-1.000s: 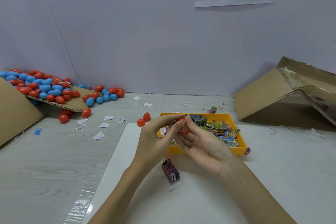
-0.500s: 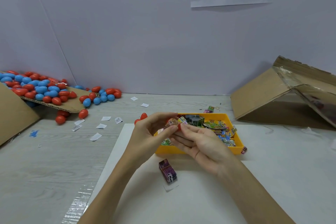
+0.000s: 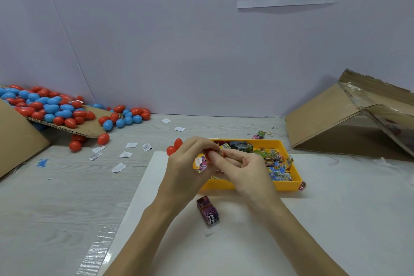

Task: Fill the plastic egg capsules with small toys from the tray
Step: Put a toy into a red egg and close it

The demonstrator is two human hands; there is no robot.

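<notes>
Both my hands meet over the left end of the yellow tray [image 3: 289, 185], which holds several small colourful toy packets [image 3: 274, 159]. My left hand [image 3: 188, 170] grips a red egg capsule [image 3: 209, 154], mostly hidden by my fingers. My right hand [image 3: 244, 170] pinches a small toy packet [image 3: 220, 152] against the capsule's opening. Two red capsule halves [image 3: 174, 147] lie on the table just left of my left hand. A purple bundle of packets [image 3: 208, 210] lies on the white sheet [image 3: 336, 219] in front of the tray.
A heap of red and blue egg capsules [image 3: 51, 108] spills from a cardboard flap [image 3: 89, 130] at the far left. Small paper slips [image 3: 125, 154] are scattered on the grey table. A tilted cardboard box [image 3: 331, 123] stands at the right. A wall closes the back.
My hands have drawn closer together, and my right fingers now curl over the capsule, pushing the packet in. The view has shifted slightly.
</notes>
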